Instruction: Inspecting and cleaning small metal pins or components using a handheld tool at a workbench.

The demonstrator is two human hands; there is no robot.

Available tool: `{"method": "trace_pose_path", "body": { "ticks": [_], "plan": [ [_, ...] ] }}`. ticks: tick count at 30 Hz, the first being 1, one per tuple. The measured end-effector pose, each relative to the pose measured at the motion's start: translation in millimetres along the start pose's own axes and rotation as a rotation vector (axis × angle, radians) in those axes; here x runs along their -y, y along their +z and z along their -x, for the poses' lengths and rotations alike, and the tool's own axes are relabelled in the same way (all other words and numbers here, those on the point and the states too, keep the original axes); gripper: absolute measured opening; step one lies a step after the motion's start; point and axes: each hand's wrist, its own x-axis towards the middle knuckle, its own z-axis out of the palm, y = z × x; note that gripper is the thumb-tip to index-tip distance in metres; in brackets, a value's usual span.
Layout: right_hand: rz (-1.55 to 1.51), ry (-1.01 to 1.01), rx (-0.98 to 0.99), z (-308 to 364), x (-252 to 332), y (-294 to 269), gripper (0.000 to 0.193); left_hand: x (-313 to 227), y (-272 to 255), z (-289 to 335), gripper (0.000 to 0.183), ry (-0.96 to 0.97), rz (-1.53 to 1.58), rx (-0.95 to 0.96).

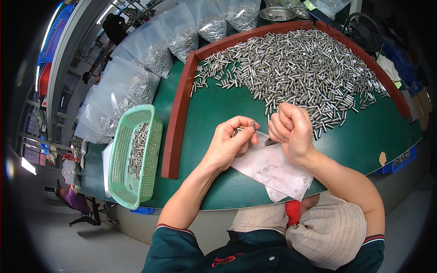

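My left hand [231, 142] is closed in a pinch, with a small shiny metal pin [253, 126] standing between thumb and forefinger. More metal shows inside its curled fingers. Close beside it, my right hand [292, 132] is curled into a fist. A dark pointed tip [270, 142] sticks out below that fist toward the left hand; the rest of what it belongs to is hidden. Under both hands a stained white cloth [273, 169] lies on the green tabletop [214, 186]. Just beyond them spreads a large heap of metal pins [300, 68].
Dark red wooden bars [178, 123] frame the heap at left, back and right. A pale green basket [148, 175] holding pins stands at left. Clear bags of pins [184, 38] line the back left. A metal bowl [276, 14] and a black fan [364, 32] are at the back.
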Motion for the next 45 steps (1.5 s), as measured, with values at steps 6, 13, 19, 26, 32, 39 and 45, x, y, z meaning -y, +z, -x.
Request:
{"method": "trace_pose_path", "body": {
  "ticks": [6,13,19,26,32,39,45],
  "plan": [
    [0.001,-0.008,-0.005,0,0,2,0.039,-5,-10,1,0.022,-0.175,0.533,0.102],
    [0.020,-0.002,-0.021,-1,-2,3,0.039,-1,-17,1,0.027,-0.221,0.624,0.129],
    [0.023,-0.006,-0.019,-1,-1,2,0.040,-1,-15,0,0.029,-0.203,0.674,0.172],
    [0.016,-0.004,-0.025,-3,-1,1,0.039,-1,-16,-3,0.029,-0.216,0.642,0.164],
    [-0.001,0.009,-0.041,-1,0,7,0.038,-23,-24,9,0.023,-0.067,0.366,0.058],
    [0.013,-0.030,-0.057,3,-2,6,0.039,-88,-65,79,0.011,0.513,-0.933,-0.761],
    [0.011,-0.016,-0.041,1,-4,8,0.038,-98,-137,139,0.021,0.133,-1.407,-1.135]
  ]
}}
